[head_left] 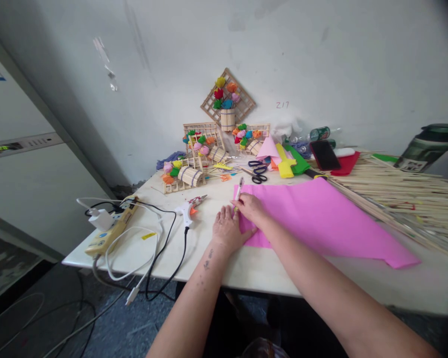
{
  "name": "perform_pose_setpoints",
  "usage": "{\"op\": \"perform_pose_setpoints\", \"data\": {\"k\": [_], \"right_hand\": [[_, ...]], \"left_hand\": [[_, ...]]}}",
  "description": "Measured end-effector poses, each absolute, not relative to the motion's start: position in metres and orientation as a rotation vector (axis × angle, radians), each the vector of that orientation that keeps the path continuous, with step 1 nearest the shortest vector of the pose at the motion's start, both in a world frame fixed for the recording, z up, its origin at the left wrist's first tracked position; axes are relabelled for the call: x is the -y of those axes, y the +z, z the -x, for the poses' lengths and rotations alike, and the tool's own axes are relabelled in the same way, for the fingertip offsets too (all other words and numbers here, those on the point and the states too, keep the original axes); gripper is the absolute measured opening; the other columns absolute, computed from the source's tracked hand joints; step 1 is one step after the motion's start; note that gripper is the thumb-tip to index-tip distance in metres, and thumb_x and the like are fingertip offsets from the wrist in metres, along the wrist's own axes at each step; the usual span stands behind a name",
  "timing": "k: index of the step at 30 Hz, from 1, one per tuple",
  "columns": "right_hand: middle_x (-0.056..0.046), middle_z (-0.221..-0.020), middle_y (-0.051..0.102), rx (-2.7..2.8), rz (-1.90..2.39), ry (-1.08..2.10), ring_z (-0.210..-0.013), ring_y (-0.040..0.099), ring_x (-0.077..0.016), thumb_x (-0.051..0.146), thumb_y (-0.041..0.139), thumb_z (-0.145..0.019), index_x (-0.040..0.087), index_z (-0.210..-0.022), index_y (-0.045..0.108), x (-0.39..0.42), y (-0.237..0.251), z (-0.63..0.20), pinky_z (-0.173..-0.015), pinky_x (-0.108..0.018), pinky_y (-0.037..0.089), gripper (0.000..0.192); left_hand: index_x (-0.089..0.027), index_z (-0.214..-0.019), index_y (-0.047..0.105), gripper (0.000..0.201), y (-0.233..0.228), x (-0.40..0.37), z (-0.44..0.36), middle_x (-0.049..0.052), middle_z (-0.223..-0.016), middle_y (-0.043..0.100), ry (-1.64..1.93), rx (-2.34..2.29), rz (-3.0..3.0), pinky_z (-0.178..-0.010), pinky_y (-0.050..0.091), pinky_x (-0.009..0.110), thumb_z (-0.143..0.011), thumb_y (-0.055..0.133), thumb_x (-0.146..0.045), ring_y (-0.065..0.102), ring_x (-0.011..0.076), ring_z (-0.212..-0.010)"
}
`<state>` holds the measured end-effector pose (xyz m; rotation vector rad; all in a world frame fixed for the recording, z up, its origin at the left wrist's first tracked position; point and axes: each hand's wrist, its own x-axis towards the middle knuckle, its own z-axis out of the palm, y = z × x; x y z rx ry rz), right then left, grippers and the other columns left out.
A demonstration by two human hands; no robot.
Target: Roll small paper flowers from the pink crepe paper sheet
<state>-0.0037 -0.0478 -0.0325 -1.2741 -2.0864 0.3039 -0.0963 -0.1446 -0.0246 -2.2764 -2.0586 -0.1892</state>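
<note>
Two hands at the near-left corner of a pink sheet.

The left hand (227,229) lies flat, fingers spread, pressing the tabletop (216,268) and the sheet's edge. Just beyond it, touching, the right hand (251,208) is closed on a pen (239,190), tip down at the sheet's left edge, barrel tilted away. The pink sheet (321,219) runs long to the right of both hands. Farther left lies a glue gun (188,209); scissors (258,172) lie beyond.
</note>
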Motion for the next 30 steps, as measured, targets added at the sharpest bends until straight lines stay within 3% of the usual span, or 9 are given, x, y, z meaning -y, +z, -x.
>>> {"op": "perform_pose_setpoints", "data": {"k": [6, 30], "right_hand": [[-0.004, -0.072, 0.062, 1.995, 1.276, 0.312, -0.064, 0.054, -0.0115, 0.041, 0.049, -0.078, 0.016, -0.070, 0.060, 0.0406, -0.0357, -0.0028, -0.057, -0.020, 0.034, 0.028], [-0.005, -0.073, 0.064, 2.053, 1.317, 0.287, -0.066, 0.055, -0.0130, 0.040, 0.050, -0.078, 0.017, -0.069, 0.060, 0.0465, -0.0297, -0.0047, -0.057, -0.022, 0.033, 0.026]], "left_hand": [[-0.011, -0.132, 0.030, 0.085, -0.0270, 0.1440, 0.0977, 0.019, -0.136, 0.031, -0.229, 2.031, 2.274, -0.101, 0.022, 0.044, -0.072, 0.025, -0.072, 0.025, 0.0312, -0.127], [-0.011, -0.131, 0.032, 0.084, -0.0221, 0.1443, 0.0966, 0.018, -0.136, 0.031, -0.170, 2.042, 2.273, -0.101, 0.023, 0.042, -0.073, 0.025, -0.071, 0.024, 0.0301, -0.127]]}}
